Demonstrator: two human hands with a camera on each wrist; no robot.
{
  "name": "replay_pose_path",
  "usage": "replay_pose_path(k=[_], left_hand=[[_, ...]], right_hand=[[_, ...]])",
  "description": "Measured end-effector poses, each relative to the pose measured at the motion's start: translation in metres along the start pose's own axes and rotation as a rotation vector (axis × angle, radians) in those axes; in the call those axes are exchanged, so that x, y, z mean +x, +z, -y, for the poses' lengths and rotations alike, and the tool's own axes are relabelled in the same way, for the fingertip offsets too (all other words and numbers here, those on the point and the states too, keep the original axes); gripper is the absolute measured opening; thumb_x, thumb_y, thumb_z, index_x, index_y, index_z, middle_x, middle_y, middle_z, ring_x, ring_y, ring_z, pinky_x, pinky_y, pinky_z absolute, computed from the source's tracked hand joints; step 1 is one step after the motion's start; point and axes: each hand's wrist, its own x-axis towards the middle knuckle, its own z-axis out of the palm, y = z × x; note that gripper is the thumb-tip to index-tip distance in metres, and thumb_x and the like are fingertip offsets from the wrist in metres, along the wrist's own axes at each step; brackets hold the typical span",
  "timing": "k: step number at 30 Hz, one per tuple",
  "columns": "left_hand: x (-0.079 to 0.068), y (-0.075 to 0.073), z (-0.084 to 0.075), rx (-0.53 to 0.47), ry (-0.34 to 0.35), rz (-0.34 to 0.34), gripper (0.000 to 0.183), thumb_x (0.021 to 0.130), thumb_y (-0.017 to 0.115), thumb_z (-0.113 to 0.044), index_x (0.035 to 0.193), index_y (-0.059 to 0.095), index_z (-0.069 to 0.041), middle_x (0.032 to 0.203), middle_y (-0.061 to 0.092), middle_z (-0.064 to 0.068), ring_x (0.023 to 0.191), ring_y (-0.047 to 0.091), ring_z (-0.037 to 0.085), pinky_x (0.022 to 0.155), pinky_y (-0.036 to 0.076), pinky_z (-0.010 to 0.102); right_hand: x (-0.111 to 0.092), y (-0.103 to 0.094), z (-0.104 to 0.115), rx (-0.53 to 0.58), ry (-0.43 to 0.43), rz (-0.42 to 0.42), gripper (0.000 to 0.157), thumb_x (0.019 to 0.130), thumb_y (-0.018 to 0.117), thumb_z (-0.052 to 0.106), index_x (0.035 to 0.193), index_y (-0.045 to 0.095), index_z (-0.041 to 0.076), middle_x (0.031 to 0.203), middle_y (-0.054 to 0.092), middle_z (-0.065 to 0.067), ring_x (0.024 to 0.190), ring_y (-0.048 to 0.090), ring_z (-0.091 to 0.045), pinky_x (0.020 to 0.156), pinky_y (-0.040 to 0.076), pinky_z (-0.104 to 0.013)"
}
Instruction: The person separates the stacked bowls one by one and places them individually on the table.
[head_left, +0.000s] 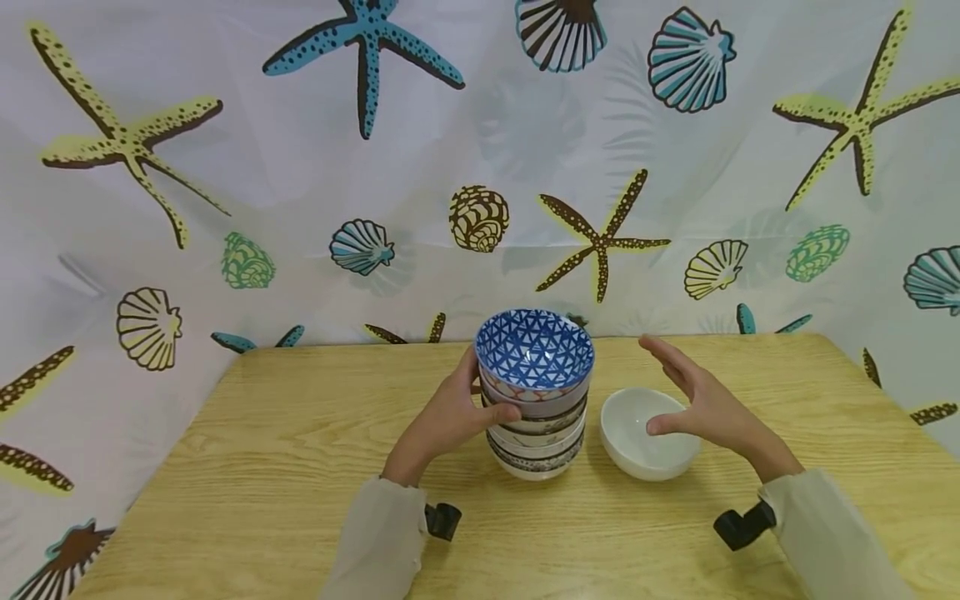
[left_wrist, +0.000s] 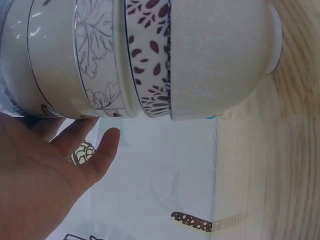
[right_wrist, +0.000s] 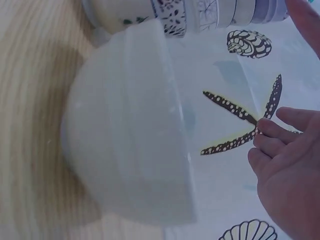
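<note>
A tall stack of bowls (head_left: 536,437) stands on the table, topped by a bowl with a blue-and-white triangle pattern (head_left: 535,348). My left hand (head_left: 453,408) holds the stack's upper part from the left, thumb across the front and other fingers around the far side. In the left wrist view, floral and leaf-patterned bowls (left_wrist: 100,55) show beside the fingers, one of which stands off the stack. Just right of the stack sits a plain white bowl (head_left: 648,437), upright. Above it and apart from it, my right hand (head_left: 708,408) is spread with nothing in it; the right wrist view shows the gap.
The wooden table (head_left: 300,467) runs back to a white cloth (head_left: 420,167) printed with starfish and shells. Dark wrist-camera mounts (head_left: 744,527) stick out below both sleeves. The white bowl stands close beside the stack.
</note>
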Motion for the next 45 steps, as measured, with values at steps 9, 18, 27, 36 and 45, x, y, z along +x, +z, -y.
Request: replay_pose_path(k=[9, 18, 27, 36, 45], left_hand=[[-0.001, 0.001, 0.0, 0.003, -0.006, 0.008, 0.122, 0.065, 0.063, -0.076, 0.154, 0.006, -0.015, 0.156, 0.023, 0.016, 0.141, 0.028, 0.036, 0.108, 0.032, 0.057], [0.0, 0.0, 0.0, 0.011, -0.012, 0.006, 0.122, 0.065, 0.064, -0.075, 0.154, 0.006, -0.015, 0.156, 0.023, 0.015, 0.141, 0.028, 0.035, 0.108, 0.033, 0.057], [0.0, -0.001, -0.002, -0.001, -0.006, 0.009, 0.122, 0.066, 0.065, -0.073, 0.154, 0.005, -0.014, 0.157, 0.021, 0.016, 0.141, 0.027, 0.036, 0.108, 0.032, 0.057], [-0.002, -0.002, 0.0, -0.009, -0.007, 0.006, 0.119, 0.068, 0.066, -0.071, 0.154, 0.006, -0.014, 0.155, 0.024, 0.016, 0.139, 0.031, 0.035, 0.107, 0.033, 0.056], [-0.002, -0.002, 0.001, -0.012, -0.027, 0.007, 0.119, 0.067, 0.067, -0.072, 0.154, 0.006, -0.018, 0.156, 0.024, 0.012, 0.14, 0.029, 0.032, 0.108, 0.031, 0.057]], right_hand=[[0.021, 0.007, 0.02, 0.049, -0.034, 0.047, 0.108, 0.073, 0.083, 0.03, 0.153, 0.014, 0.008, 0.159, 0.016, -0.015, 0.146, 0.011, -0.039, 0.115, 0.014, -0.053], [0.038, 0.017, 0.035, 0.12, -0.085, 0.081, 0.111, 0.073, 0.081, 0.039, 0.154, 0.011, 0.01, 0.159, 0.016, -0.013, 0.147, 0.01, -0.033, 0.117, 0.011, -0.053], [0.052, 0.025, 0.045, 0.185, -0.131, 0.099, 0.116, 0.07, 0.08, 0.05, 0.153, 0.011, 0.006, 0.158, 0.016, -0.017, 0.146, 0.011, -0.037, 0.116, 0.009, -0.057], [0.062, 0.034, 0.055, 0.2, -0.123, 0.129, 0.119, 0.068, 0.076, 0.061, 0.154, 0.011, 0.009, 0.159, 0.014, -0.016, 0.145, 0.013, -0.039, 0.115, 0.011, -0.059], [0.069, 0.043, 0.06, 0.193, -0.13, 0.125, 0.122, 0.064, 0.075, 0.067, 0.154, 0.013, 0.013, 0.159, 0.011, -0.016, 0.14, 0.025, -0.045, 0.111, 0.024, -0.061]])
